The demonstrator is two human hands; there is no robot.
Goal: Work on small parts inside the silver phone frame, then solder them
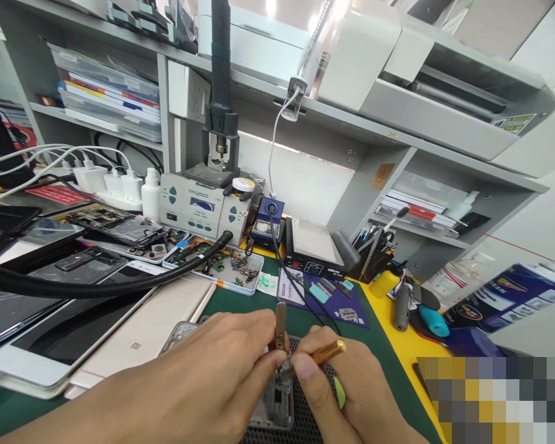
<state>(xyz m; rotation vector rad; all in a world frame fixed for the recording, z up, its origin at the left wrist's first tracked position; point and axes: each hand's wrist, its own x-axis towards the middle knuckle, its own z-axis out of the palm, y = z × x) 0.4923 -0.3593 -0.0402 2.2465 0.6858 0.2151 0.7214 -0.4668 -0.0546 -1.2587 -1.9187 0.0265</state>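
Phone frame (277, 401) beneath both grips (mid-mat)

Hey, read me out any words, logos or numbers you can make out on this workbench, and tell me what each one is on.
"MI" logo: on the back of the gold phone lying left of the left hand.
Soldering station: front label too blurred to read.
Blue box at right: print too blurred.
Shelf sticker on the white machine: too small.
Black hot plate: markings unreadable.
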